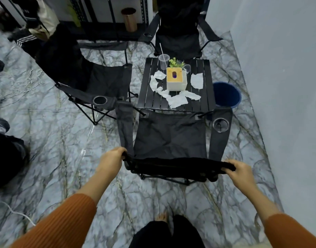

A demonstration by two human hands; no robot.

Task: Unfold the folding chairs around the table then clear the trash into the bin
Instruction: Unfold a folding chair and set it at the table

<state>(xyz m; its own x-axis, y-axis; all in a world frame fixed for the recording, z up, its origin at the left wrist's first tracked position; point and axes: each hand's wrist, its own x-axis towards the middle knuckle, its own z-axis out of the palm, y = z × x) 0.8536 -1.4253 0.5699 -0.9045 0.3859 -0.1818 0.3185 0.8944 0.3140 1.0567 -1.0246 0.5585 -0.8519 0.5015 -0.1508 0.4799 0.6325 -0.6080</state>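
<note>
Left hand (111, 158), right hand (240, 171) clenched.

Floor (67, 140): glossy marble-pattern surface, pale grey-blue with dark and yellowish veins.
Wall (278, 59): plain, pale grey, along the right side, meeting the floor in a straight line.
Shelving unit (109, 18): black metal frame with white panels, at the far end.
Copper-coloured cylinder (129, 19): upright on the shelving unit.
White cord (23, 83): loose tangle on the floor, far left.
Light: even, dim, soft floor reflections.

black slatted table (148, 97); crumpled tissues (177, 100), tissue box (176, 80), plastic cups (163, 61)
</note>
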